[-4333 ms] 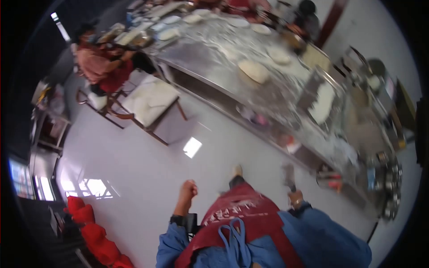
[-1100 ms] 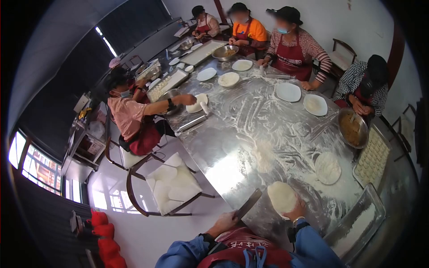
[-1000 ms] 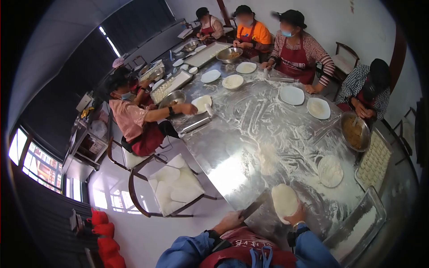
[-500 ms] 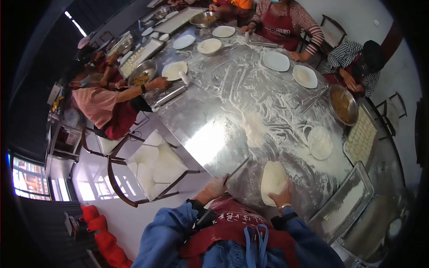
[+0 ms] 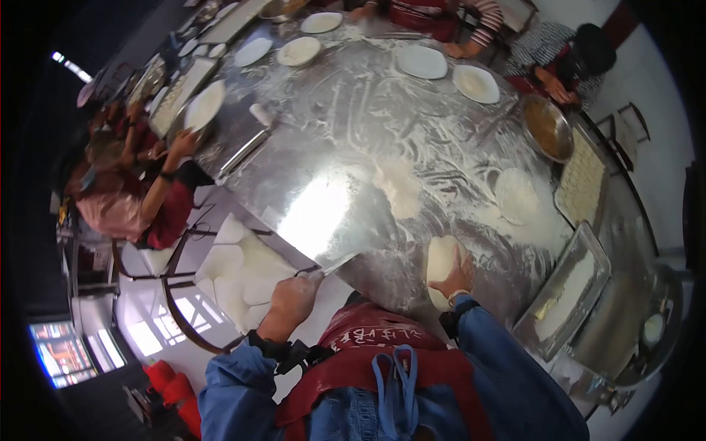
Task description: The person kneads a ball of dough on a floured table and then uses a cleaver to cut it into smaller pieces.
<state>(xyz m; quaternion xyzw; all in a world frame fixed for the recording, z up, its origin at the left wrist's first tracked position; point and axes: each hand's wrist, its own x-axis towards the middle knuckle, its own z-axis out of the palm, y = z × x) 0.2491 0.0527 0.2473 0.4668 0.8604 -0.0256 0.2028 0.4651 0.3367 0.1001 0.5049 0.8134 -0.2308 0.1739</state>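
My left hand (image 5: 293, 303) is closed round the handle of a knife (image 5: 340, 264), held at the table's near edge. Its metal blade points right and is seen almost edge-on. My right hand (image 5: 457, 273) rests over a long, pale lump of dough (image 5: 441, 259), its thumb across the near part and its fingers along the right side. The dough lies on the steel table (image 5: 382, 283), left of a metal tray with flour (image 5: 562, 309). Part of the dough is hidden beneath my right hand.
Flour (image 5: 397, 189) is heaped mid-table, with a floury round patch (image 5: 517, 197) to its right. A rolling pin (image 5: 246, 151) lies left. Filling bowl (image 5: 548, 128) and dumpling tray (image 5: 581, 180) stand right. Co-workers sit around; a chair (image 5: 239, 275) is at my left.
My left hand has moved left and lifted the knife, whose handle now shows. My right hand has shifted further over the dough. The camera view has tilted.
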